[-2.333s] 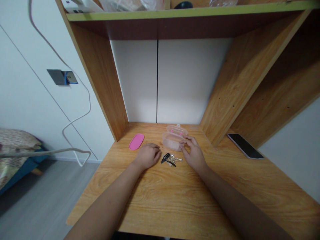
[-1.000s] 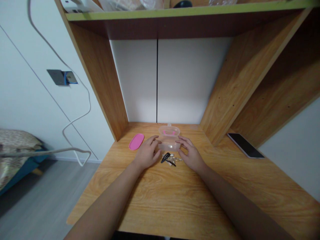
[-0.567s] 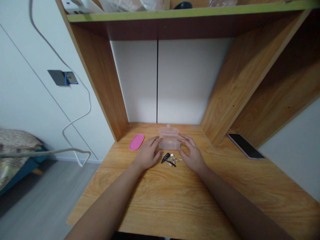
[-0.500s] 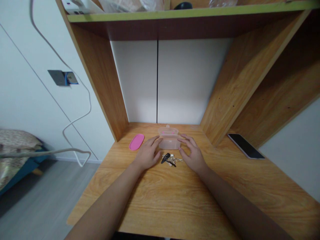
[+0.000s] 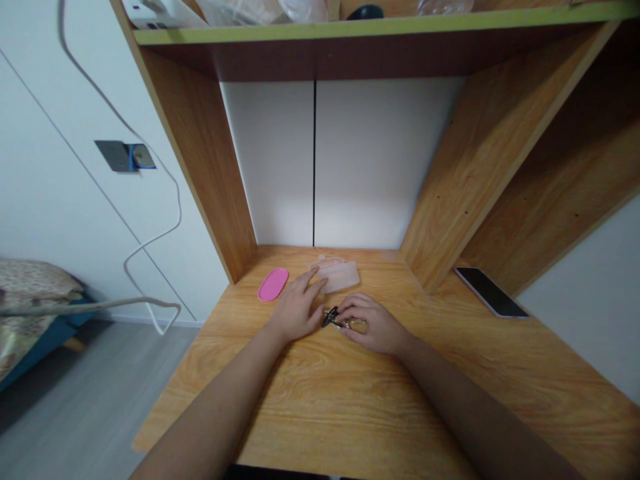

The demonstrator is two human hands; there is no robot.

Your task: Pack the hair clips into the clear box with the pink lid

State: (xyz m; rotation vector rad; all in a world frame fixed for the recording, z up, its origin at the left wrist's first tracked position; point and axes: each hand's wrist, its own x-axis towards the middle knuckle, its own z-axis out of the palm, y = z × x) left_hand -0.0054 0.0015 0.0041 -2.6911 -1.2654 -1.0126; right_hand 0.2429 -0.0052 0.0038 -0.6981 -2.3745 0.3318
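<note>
Metal keys (image 5: 345, 321) under curled right hand (image 5: 377, 328), open left hand (image 5: 296, 308) beside clear plastic box (image 5: 336, 276)

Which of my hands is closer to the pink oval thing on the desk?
Left. The left hand lies just right of the pink oval piece, not touching it; the right hand is farther right, beyond the keys.

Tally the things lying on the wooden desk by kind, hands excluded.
Clear plastic box: 1
Pink oval pad: 1
Bunch of keys: 1
Smartphone: 1
Total: 4
</note>
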